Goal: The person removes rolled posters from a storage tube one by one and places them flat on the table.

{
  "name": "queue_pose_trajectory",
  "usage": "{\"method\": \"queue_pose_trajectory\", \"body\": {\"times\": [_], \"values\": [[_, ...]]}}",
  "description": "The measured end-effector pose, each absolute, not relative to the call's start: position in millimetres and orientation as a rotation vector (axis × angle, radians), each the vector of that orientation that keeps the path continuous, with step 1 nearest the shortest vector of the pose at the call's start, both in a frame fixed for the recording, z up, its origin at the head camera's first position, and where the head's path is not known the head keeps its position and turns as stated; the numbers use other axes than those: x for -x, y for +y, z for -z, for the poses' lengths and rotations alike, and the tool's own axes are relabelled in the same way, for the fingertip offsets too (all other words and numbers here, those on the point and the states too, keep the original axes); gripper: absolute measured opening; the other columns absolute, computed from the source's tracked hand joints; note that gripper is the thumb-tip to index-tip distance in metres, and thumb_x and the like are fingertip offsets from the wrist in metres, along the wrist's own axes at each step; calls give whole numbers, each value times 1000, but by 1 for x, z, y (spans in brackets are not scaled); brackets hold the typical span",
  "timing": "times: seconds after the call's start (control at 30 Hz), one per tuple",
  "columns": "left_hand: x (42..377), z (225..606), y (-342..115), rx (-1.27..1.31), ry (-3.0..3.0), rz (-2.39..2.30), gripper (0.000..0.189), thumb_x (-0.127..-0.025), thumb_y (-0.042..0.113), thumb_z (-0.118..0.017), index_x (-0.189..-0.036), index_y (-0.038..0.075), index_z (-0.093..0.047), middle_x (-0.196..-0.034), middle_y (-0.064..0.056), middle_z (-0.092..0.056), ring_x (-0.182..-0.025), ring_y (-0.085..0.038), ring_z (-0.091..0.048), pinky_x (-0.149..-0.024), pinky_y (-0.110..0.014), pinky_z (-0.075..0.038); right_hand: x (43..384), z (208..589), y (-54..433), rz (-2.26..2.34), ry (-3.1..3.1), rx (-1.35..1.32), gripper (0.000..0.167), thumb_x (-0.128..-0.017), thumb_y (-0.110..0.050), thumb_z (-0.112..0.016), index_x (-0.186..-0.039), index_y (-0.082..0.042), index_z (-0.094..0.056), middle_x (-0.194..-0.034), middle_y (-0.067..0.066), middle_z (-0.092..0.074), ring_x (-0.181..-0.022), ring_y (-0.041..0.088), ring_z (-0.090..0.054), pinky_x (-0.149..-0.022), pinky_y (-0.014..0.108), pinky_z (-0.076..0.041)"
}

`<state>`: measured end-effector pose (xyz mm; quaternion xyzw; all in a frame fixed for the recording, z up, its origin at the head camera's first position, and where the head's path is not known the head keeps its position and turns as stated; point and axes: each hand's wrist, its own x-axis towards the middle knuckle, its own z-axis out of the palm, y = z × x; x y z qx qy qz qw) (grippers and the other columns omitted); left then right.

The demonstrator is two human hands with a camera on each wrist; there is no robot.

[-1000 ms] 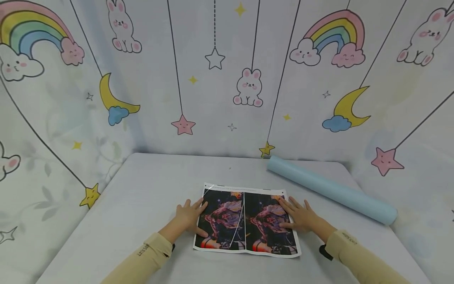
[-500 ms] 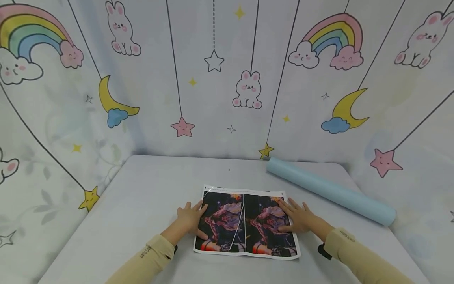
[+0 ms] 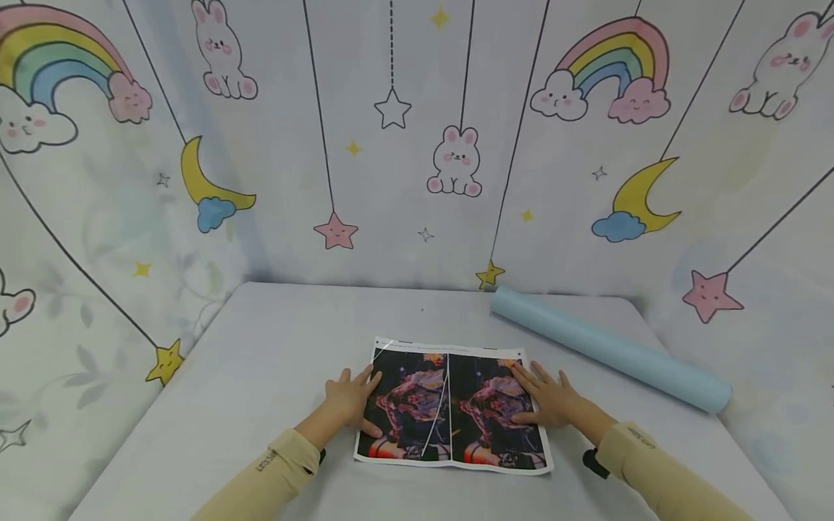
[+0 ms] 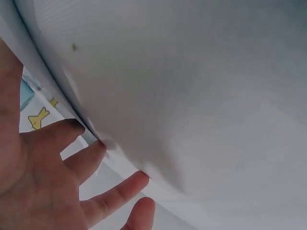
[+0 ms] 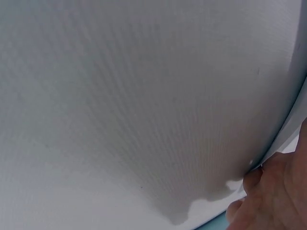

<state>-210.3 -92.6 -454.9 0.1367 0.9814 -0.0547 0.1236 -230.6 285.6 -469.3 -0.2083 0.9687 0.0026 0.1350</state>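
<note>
A printed sheet [image 3: 481, 411] with two dark, colourful pictures side by side and a white border lies on the white table. My left hand [image 3: 347, 399] rests at its left edge with fingers spread and fairly straight, thumb on the print. Over the right edge spreads my right hand [image 3: 549, 396], its fingertips and thumb on the right picture. In the left wrist view, the left hand's [image 4: 57, 177] fingertips meet a pale surface. Only part of the right hand [image 5: 273, 196] shows in the right wrist view. Neither wrist view shows the printed pictures.
A light-blue roll [image 3: 606, 349] lies diagonally on the table's [image 3: 280, 325] right side, behind the right hand. Behind and beside the table hangs a white cloth [image 3: 404, 181] with rainbows, rabbits, moons and stars.
</note>
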Motion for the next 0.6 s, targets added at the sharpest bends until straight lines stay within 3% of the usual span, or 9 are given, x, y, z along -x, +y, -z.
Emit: {"method": "queue_pose_trajectory", "body": {"times": [0.6], "values": [[207,457,-91,-386,2883,90,104,-55,62,-75,-141,18,-36,-146,-2,-31,-110,-30,-38,-74,-46,-43,231,473,285,23,2827,580,97,-74,-67,-54,-143,-6,-26,-148,15,-22,-134,41,-15,-95,69,-10]]}}
